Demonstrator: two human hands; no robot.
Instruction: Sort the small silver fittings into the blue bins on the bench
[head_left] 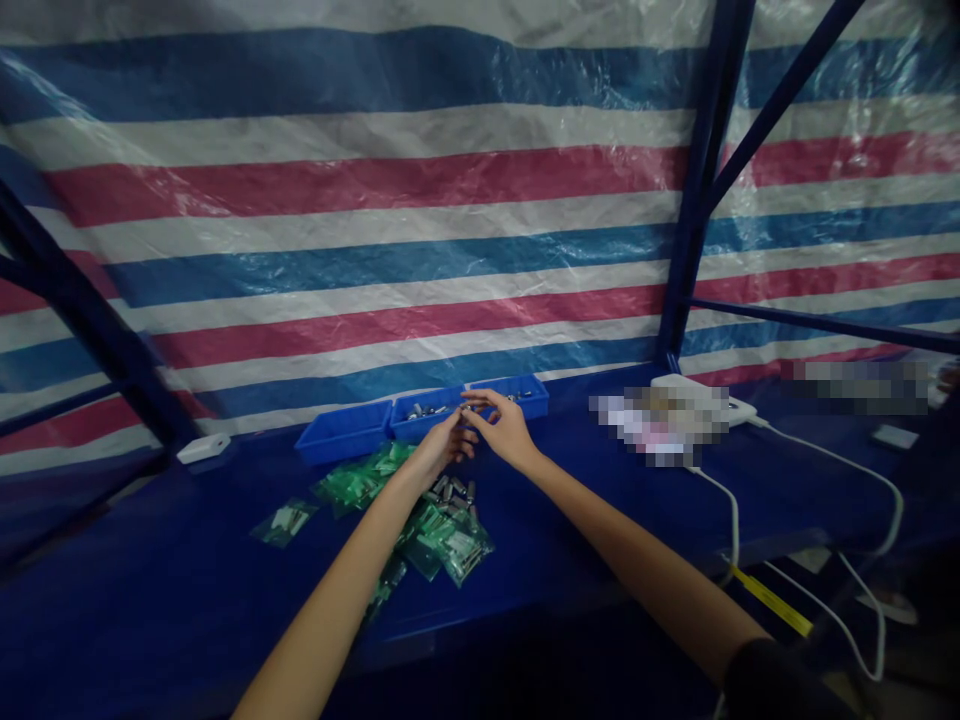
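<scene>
My left hand (444, 442) and my right hand (505, 428) meet over the table, fingertips close together. Both are closed in a pinch around something small with a shiny glint, too small to make out. Just below them lies a loose pile of short metal cylinders (459, 490). Green-tinted clear bags (360, 482) are heaped left of my left hand, and more small bags (459, 548) with slim parts inside lie nearer me. Behind my hands, a middle blue bin (409, 431) holds small metal pieces, and a right blue bin (534, 402) is partly hidden by my right hand.
A third blue bin (341, 440) stands at the left of the row. One bag (286, 520) lies apart. A white device (204, 448) sits far left. White power strip (739, 410) and cables (731, 500) are on the right. Blue frame posts (686, 240) rise before a striped sheet.
</scene>
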